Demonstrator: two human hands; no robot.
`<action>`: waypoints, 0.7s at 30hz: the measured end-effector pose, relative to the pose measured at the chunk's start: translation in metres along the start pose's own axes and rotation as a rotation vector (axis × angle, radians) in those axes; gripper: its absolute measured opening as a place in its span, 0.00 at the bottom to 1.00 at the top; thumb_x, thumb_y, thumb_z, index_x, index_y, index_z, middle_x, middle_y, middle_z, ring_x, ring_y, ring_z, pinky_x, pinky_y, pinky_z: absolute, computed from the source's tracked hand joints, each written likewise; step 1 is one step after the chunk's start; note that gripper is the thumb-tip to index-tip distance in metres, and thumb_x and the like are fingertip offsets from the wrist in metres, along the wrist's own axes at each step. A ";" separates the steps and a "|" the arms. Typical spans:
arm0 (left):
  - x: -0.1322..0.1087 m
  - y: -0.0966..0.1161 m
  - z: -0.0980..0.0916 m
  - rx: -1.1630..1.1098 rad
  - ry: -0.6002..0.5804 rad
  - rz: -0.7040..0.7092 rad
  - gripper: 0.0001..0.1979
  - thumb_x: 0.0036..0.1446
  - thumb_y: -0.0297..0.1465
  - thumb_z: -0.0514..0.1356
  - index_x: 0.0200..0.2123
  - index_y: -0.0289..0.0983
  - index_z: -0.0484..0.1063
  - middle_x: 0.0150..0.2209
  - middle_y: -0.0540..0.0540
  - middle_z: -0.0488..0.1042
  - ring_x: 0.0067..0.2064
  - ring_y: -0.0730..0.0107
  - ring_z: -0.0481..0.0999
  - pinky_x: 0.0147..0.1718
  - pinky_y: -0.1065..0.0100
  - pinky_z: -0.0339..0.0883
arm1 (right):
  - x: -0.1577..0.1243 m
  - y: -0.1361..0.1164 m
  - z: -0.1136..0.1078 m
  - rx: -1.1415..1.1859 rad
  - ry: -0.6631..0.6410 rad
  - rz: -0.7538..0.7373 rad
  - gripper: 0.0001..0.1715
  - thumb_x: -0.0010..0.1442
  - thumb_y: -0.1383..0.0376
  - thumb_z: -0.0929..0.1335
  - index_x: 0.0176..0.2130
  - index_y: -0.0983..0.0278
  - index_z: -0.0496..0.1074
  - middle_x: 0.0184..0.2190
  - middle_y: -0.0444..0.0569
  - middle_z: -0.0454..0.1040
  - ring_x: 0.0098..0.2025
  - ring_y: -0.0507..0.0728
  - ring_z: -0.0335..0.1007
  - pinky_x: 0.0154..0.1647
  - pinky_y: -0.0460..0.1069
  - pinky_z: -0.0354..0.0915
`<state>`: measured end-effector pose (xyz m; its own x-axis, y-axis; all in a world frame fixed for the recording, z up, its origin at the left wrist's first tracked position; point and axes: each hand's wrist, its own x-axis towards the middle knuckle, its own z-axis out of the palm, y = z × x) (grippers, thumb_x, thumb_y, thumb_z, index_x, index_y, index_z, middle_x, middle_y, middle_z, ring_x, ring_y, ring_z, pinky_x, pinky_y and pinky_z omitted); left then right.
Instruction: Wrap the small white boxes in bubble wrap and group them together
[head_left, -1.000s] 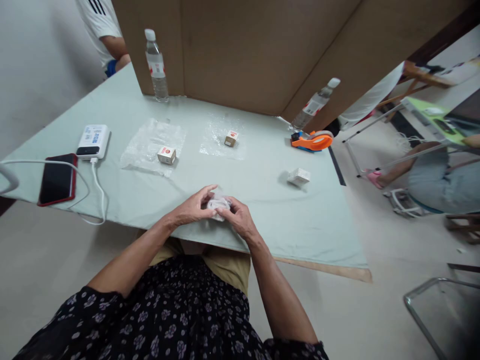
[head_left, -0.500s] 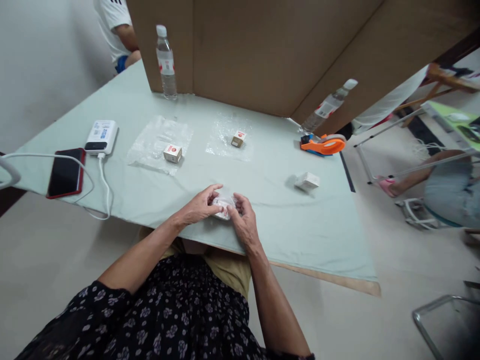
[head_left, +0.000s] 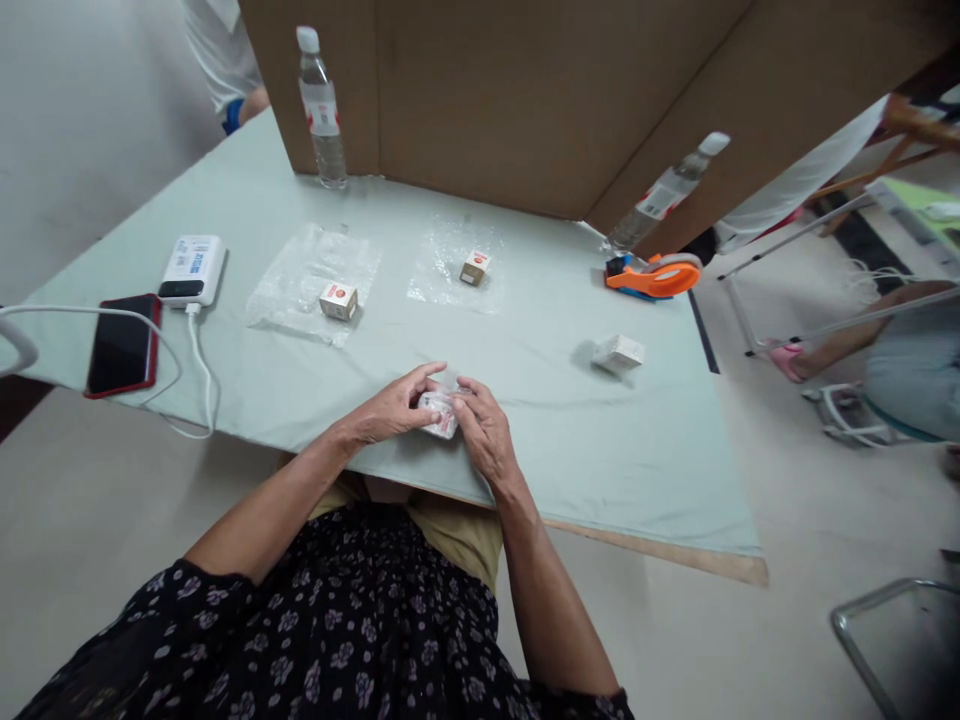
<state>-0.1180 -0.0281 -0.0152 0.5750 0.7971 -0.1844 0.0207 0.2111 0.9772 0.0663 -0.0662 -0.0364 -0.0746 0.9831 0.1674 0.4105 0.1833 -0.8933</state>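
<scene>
My left hand and my right hand meet at the near edge of the pale green table, fingers closed round a small box wrapped in clear plastic. Only part of that wrapped box shows between the fingers. Further back a small box lies on a clear plastic bag, and a second small box lies on another clear bag. A white box lies alone to the right.
An orange tape dispenser and two water bottles stand by the cardboard screen. A power bank and a red-cased phone lie far left with cables. Another person sits at right; one more at back left.
Both hands stay at the table's near edge and keep working the wrapped box; the fingers have shifted a little. The camera view has swung slightly.
</scene>
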 end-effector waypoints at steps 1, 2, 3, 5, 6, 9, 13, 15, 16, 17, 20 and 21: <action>0.001 0.001 0.000 0.004 0.000 -0.004 0.44 0.49 0.31 0.65 0.68 0.35 0.52 0.47 0.43 0.68 0.46 0.65 0.71 0.48 0.63 0.64 | 0.000 -0.001 0.001 -0.001 -0.002 0.001 0.18 0.67 0.55 0.63 0.40 0.59 0.79 0.54 0.53 0.72 0.59 0.61 0.66 0.61 0.58 0.62; 0.002 0.001 0.001 0.013 0.001 -0.010 0.44 0.49 0.31 0.65 0.68 0.35 0.52 0.47 0.43 0.68 0.46 0.65 0.71 0.47 0.63 0.64 | 0.000 -0.001 0.001 0.000 0.013 0.002 0.18 0.67 0.55 0.63 0.39 0.59 0.78 0.53 0.54 0.72 0.59 0.61 0.66 0.60 0.58 0.63; 0.003 0.002 0.001 0.024 0.001 -0.016 0.43 0.49 0.30 0.64 0.67 0.35 0.52 0.47 0.43 0.69 0.45 0.66 0.71 0.46 0.64 0.64 | -0.001 -0.001 0.003 0.009 0.039 0.006 0.17 0.66 0.55 0.63 0.39 0.60 0.77 0.52 0.54 0.72 0.57 0.61 0.67 0.59 0.57 0.64; 0.005 0.002 0.002 0.045 0.000 -0.026 0.42 0.49 0.30 0.64 0.67 0.36 0.53 0.46 0.44 0.70 0.43 0.67 0.71 0.45 0.64 0.64 | -0.004 -0.001 0.004 0.059 0.098 0.028 0.16 0.66 0.55 0.64 0.45 0.59 0.74 0.52 0.54 0.72 0.54 0.60 0.69 0.57 0.57 0.66; 0.006 0.003 0.001 0.052 0.000 -0.029 0.42 0.49 0.30 0.63 0.67 0.36 0.53 0.45 0.44 0.70 0.42 0.67 0.71 0.44 0.64 0.64 | -0.006 0.000 0.004 0.094 0.115 0.039 0.18 0.64 0.54 0.65 0.50 0.59 0.71 0.53 0.54 0.72 0.53 0.60 0.70 0.55 0.58 0.66; 0.008 0.004 0.001 0.082 0.002 -0.040 0.42 0.49 0.29 0.63 0.67 0.35 0.54 0.44 0.44 0.70 0.41 0.68 0.71 0.42 0.65 0.65 | -0.010 0.004 0.001 0.157 0.052 0.047 0.39 0.58 0.53 0.71 0.64 0.59 0.58 0.57 0.57 0.70 0.53 0.61 0.70 0.54 0.59 0.67; 0.008 0.009 0.004 0.156 0.049 -0.074 0.41 0.49 0.29 0.62 0.66 0.33 0.56 0.48 0.41 0.69 0.44 0.65 0.71 0.46 0.63 0.65 | -0.010 0.004 -0.007 0.061 -0.110 0.047 0.51 0.54 0.54 0.74 0.68 0.61 0.52 0.58 0.59 0.70 0.53 0.64 0.72 0.54 0.60 0.67; 0.008 0.011 0.007 0.175 0.086 -0.089 0.40 0.49 0.29 0.62 0.66 0.33 0.56 0.50 0.40 0.69 0.45 0.63 0.71 0.48 0.61 0.65 | -0.010 0.002 -0.008 -0.020 -0.097 0.016 0.48 0.56 0.54 0.73 0.68 0.61 0.54 0.57 0.59 0.71 0.54 0.65 0.71 0.56 0.62 0.66; 0.007 0.012 0.008 0.181 0.103 -0.092 0.40 0.49 0.30 0.62 0.66 0.33 0.56 0.51 0.39 0.69 0.46 0.62 0.72 0.49 0.60 0.65 | -0.011 0.001 -0.007 -0.059 -0.079 -0.009 0.46 0.57 0.54 0.72 0.68 0.61 0.54 0.57 0.58 0.72 0.56 0.65 0.70 0.58 0.63 0.64; 0.007 0.012 0.008 0.186 0.115 -0.093 0.40 0.49 0.30 0.62 0.66 0.33 0.57 0.52 0.39 0.69 0.47 0.61 0.72 0.51 0.59 0.65 | -0.012 0.000 -0.006 -0.094 -0.065 -0.036 0.44 0.58 0.54 0.71 0.68 0.60 0.55 0.57 0.58 0.72 0.57 0.66 0.69 0.59 0.63 0.63; 0.003 0.011 0.004 0.164 0.098 -0.087 0.40 0.50 0.33 0.64 0.66 0.32 0.57 0.55 0.36 0.68 0.54 0.56 0.70 0.56 0.56 0.62 | -0.015 -0.001 -0.004 -0.150 -0.057 -0.072 0.42 0.60 0.54 0.70 0.68 0.59 0.56 0.57 0.56 0.72 0.58 0.66 0.68 0.59 0.64 0.63; 0.002 0.010 0.000 0.130 0.068 -0.087 0.41 0.50 0.34 0.65 0.67 0.33 0.56 0.56 0.35 0.67 0.56 0.54 0.69 0.57 0.55 0.61 | -0.015 0.000 -0.004 -0.153 -0.064 -0.070 0.41 0.60 0.54 0.70 0.68 0.58 0.56 0.57 0.56 0.72 0.57 0.66 0.69 0.59 0.63 0.63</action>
<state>-0.1161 -0.0245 -0.0056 0.5099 0.8164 -0.2712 0.1762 0.2095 0.9618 0.0712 -0.0806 -0.0370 -0.1641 0.9668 0.1958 0.5357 0.2540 -0.8053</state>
